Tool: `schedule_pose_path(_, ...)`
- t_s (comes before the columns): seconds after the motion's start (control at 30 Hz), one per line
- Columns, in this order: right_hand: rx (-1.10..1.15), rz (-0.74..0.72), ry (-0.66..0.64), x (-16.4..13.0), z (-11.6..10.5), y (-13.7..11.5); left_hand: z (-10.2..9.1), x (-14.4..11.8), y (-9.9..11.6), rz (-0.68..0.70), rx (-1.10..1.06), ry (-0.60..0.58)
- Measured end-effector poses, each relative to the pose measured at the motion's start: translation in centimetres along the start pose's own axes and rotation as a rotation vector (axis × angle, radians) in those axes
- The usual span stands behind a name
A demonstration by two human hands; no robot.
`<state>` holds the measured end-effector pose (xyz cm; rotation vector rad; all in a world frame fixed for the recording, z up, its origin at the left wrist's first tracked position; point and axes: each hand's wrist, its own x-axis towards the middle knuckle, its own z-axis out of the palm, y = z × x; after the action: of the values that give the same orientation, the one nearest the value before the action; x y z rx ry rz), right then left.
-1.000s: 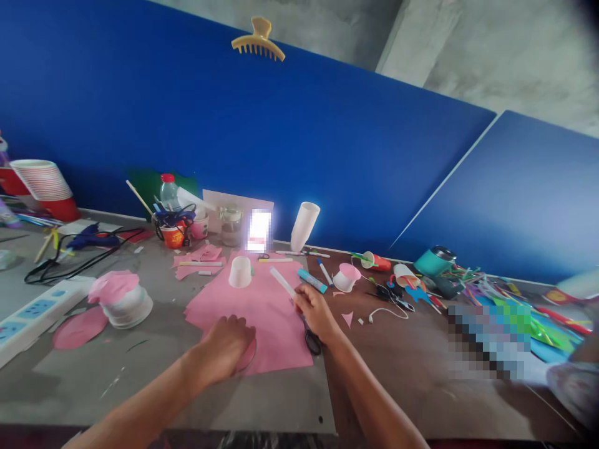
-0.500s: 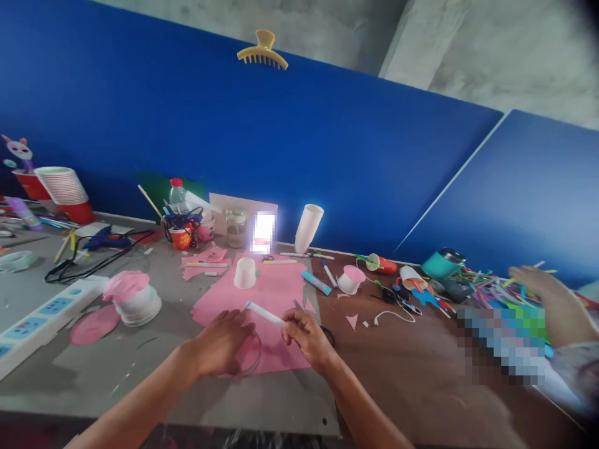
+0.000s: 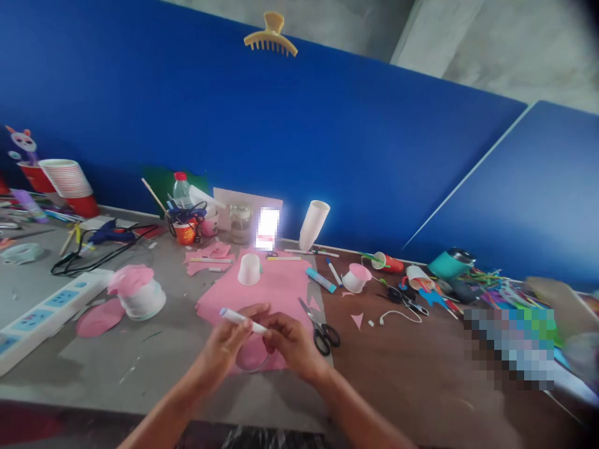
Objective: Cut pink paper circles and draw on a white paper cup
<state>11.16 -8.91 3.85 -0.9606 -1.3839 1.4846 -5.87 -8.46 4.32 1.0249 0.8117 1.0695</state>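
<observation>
A white marker (image 3: pixel 234 317) is held between both hands over the pink paper (image 3: pixel 281 280). My left hand (image 3: pixel 230 340) grips it near the middle, thumb on top. At its right end, the fingers of my right hand (image 3: pixel 294 348) are closed around it. Below the hands, a thin round rim (image 3: pixel 254 370) of something mostly hidden lies on the paper. An upturned white paper cup (image 3: pixel 249 270) stands on the far part of the sheet. Black-handled scissors (image 3: pixel 322 330) lie just right of my right hand, blades partly over the paper.
Left are a white power strip (image 3: pixel 51 312) and a white container topped with pink paper (image 3: pixel 140 299). A glue stick (image 3: pixel 321 280) and a pink-topped cup (image 3: pixel 356 279) lie right. A co-worker's arm (image 3: pixel 556 299) reaches over coloured craft sticks. A blue partition (image 3: pixel 281 125) rises behind.
My left hand has risen from the paper and taken hold of the marker. My right hand has moved left with it, uncovering the scissors. The view has shifted slightly.
</observation>
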Motion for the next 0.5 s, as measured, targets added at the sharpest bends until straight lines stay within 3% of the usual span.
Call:
schedule_pose_path(0.17,-0.091,0.097,-0.102,0.4,1.1,-0.5,2.4,0.2,1.2,-0.09,-0.406,0.117)
schedule_pose_path(0.4,-0.162,-0.069,-0.021,1.1,2.2,0.5,3.7,0.5,1.0,-0.081,-0.364,0.303)
schedule_pose_path(0.5,-0.243,-0.154,0.003,1.5,2.6,0.8,4.2,0.5,1.3,-0.063,-0.343,0.328)
